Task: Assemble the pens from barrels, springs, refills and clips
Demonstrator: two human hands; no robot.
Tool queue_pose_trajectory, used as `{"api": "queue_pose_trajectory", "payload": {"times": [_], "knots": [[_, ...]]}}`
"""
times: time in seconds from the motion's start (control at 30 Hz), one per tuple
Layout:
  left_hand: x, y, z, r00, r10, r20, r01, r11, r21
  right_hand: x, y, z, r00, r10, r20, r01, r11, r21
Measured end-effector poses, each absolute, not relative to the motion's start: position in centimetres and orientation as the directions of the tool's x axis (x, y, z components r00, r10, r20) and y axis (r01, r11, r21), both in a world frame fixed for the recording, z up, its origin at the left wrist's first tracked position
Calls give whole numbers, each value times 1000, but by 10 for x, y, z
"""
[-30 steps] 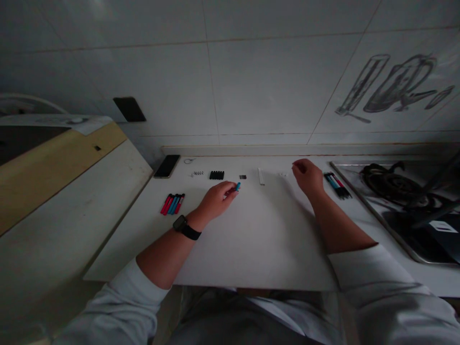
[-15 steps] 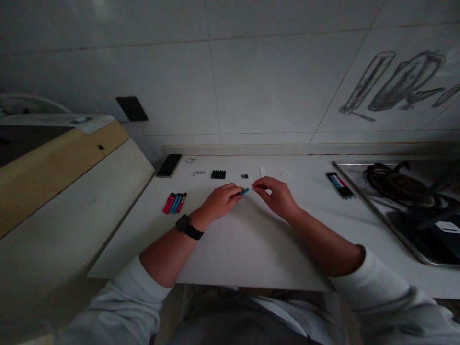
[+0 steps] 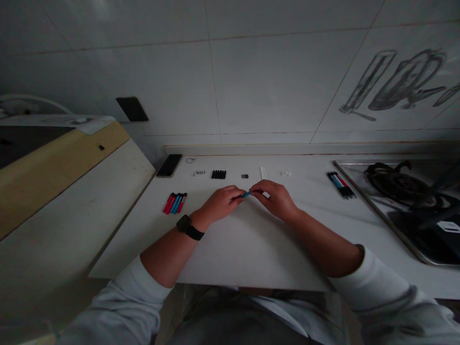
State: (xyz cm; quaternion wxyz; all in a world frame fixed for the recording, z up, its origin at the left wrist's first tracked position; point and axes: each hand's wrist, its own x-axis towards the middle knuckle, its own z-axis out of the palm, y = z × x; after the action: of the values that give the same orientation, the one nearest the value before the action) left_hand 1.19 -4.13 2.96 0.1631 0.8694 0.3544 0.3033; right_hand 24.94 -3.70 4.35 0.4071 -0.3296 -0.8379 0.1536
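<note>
Over the middle of a white counter (image 3: 230,244), grasping a blue tube (image 3: 246,194) in the left hand (image 3: 222,203) and bunching the fingertips of the right hand (image 3: 276,197) against its other end, leaving unclear any hold on a smaller part there. Counting several whole-looking pens (image 3: 340,185) beside the stove (image 3: 390,181) as probably done, judging the tube between the hands as only partway. Leaving untouched a cluster of red and blue tubes (image 3: 175,203) to the left and, along the back, metal bits (image 3: 200,173), black pieces (image 3: 219,175), dark bits (image 3: 245,176), a white strip (image 3: 262,172) and white bits (image 3: 285,173), apparently making for plenty remaining.
</note>
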Motion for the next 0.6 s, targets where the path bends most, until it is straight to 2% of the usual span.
{"api": "queue_pose_trajectory", "payload": {"times": [0.2, 0.6], "knots": [[12, -43, 32, 583, 702, 409, 511, -708, 488, 249, -38, 48, -456, 682, 572, 404, 731, -550], [13, -45, 36, 569, 713, 409, 497, -695, 520, 248, -34, 40, -430, 750, 503, 326, 648, -688]]}}
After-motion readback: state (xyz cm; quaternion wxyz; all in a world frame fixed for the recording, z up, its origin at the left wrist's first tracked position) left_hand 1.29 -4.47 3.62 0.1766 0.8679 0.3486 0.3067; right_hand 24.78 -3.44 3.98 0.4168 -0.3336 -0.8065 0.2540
